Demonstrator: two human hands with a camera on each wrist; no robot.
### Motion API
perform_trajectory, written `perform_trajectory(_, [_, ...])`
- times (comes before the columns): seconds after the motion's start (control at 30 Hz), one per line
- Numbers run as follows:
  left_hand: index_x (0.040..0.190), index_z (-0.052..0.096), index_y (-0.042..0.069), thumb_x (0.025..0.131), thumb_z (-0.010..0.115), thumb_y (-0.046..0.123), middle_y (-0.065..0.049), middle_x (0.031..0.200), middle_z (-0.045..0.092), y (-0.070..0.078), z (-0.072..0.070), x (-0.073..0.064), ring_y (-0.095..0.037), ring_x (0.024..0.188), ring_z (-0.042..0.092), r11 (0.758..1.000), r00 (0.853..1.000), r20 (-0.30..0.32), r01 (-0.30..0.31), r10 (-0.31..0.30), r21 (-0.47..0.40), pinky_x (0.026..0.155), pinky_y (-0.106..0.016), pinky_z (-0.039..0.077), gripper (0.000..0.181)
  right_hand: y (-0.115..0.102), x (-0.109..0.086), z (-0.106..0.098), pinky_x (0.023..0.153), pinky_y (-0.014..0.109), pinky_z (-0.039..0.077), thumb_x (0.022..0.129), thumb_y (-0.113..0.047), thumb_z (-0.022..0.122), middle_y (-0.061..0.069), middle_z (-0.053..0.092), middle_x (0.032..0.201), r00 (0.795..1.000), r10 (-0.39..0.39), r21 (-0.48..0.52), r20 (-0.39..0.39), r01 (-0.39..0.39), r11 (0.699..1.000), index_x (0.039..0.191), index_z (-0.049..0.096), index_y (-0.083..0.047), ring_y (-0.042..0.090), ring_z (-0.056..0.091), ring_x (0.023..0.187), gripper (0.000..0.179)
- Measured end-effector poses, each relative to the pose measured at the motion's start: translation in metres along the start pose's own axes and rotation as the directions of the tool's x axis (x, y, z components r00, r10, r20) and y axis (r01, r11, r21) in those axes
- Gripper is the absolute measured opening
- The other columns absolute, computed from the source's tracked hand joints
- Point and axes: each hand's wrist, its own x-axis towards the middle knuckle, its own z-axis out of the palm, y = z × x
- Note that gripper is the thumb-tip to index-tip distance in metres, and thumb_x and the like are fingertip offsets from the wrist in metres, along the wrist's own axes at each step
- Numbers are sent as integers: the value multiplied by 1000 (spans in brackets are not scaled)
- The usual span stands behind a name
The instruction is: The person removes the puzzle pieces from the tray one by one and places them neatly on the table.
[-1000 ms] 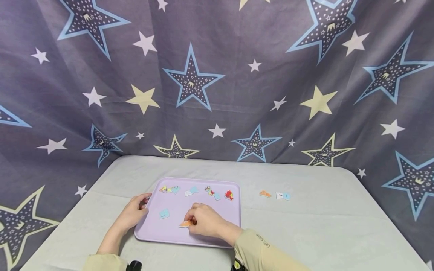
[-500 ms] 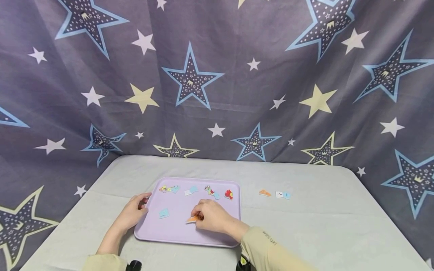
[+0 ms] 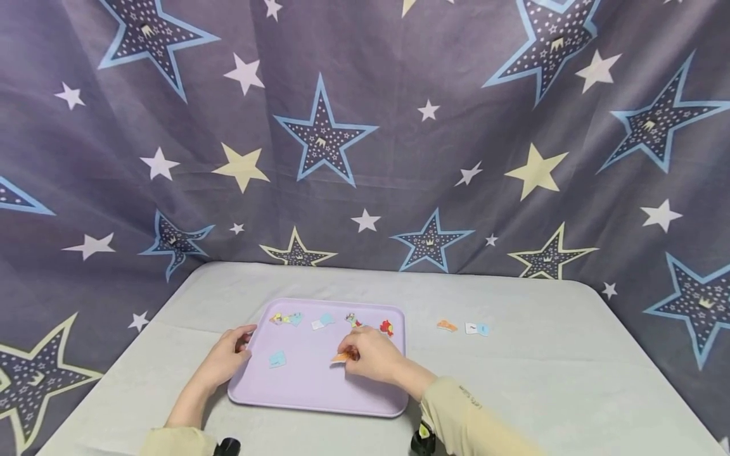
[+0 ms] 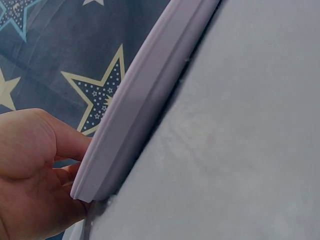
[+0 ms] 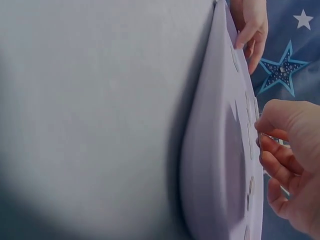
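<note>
My right hand (image 3: 373, 356) pinches a small flat orange puzzle piece (image 3: 340, 358) between thumb and fingers, above the right half of the lilac tray (image 3: 302, 396). In the right wrist view the pinched piece is seen almost edge-on. My left hand (image 3: 224, 354) holds the tray's left rim, its thumb against the edge in the left wrist view. A light blue piece (image 3: 277, 359) lies alone on the left of the tray. Along the far side lie a yellow-and-blue piece (image 3: 286, 318), a white-and-blue piece (image 3: 322, 322) and a red piece (image 3: 386, 327). A red-and-green piece (image 3: 351, 320) is partly hidden by my right hand.
To the right of the tray, an orange piece (image 3: 447, 325) and a white-and-blue piece (image 3: 476, 329) lie on the pale grey table cover (image 3: 542, 380). A dark curtain (image 3: 376, 164) with stars hangs behind the table.
My right hand has moved right and away from me across the tray, carrying the orange puzzle piece. It now covers part of the red-and-green piece. My left hand stays at the rim.
</note>
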Motion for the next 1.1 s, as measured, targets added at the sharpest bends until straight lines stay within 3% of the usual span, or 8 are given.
perform_trajectory(0.63, [127,43,-9,79,50,-3,-16,102,45,0,2,-1,-20,84,43,1000,999,-29,-13,13,-8,72,-28,36,49,37,-15,-33,67,23,42,69,-8,64,-1,60,83,995,39,39,-87,-36,999,92,70,-9,13,51,75,24])
perform_trajectory(1.1, [129,42,-7,80,49,-2,-16,105,45,0,2,0,-21,88,44,1000,1000,-14,9,-9,-6,75,-29,37,50,62,-33,-53,70,27,44,70,-8,65,-2,60,86,981,139,83,-135,-128,988,93,69,-11,14,54,79,23])
